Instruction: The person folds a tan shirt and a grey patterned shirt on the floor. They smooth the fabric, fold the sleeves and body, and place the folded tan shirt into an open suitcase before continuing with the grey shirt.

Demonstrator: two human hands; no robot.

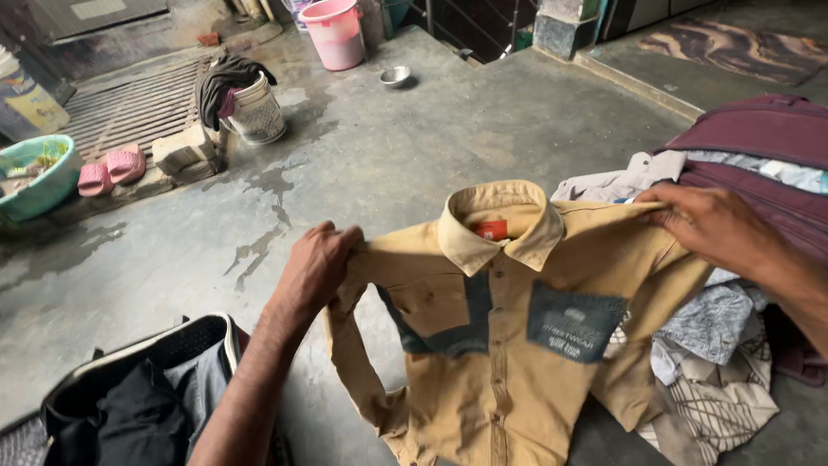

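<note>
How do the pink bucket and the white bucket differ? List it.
The pink bucket stands by the far edge with nothing draped on it; the white bucket has dark clothes hanging over its rim. The pink bucket's wall looks smooth; the white bucket's looks patterned. Both stand upright on the wet concrete floor.

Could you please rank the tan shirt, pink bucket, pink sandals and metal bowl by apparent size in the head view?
1. tan shirt, nearest the camera
2. pink bucket
3. pink sandals, as a pair
4. metal bowl
The last three lie farther off, so true sizes are unsure.
</note>
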